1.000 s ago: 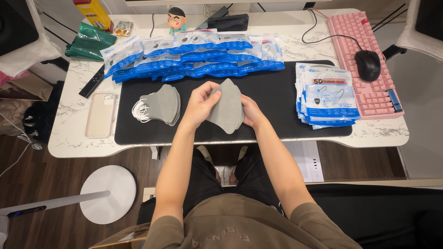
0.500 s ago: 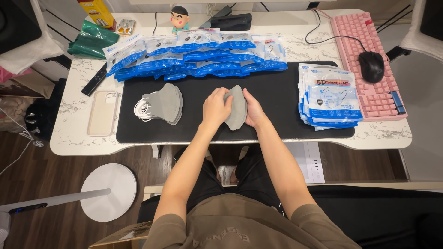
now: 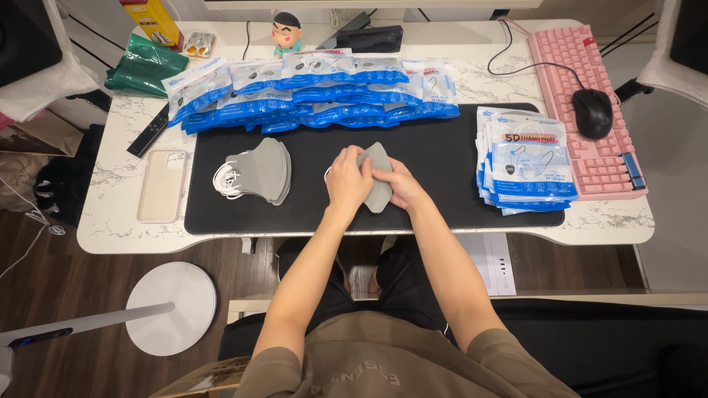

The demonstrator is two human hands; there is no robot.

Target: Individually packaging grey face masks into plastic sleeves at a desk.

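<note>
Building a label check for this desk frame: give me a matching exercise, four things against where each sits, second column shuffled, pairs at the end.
Things:
1. grey mask
2. stack of grey masks
3. phone
4. computer mouse

Places:
A. on the pink keyboard, right end of the desk
B. on the bare white desk, left of the black mat
C. between the left hand and right hand, mid mat
D. left part of the mat, white ear loops pointing left

Pairs: 1-C, 2-D, 3-B, 4-A
</note>
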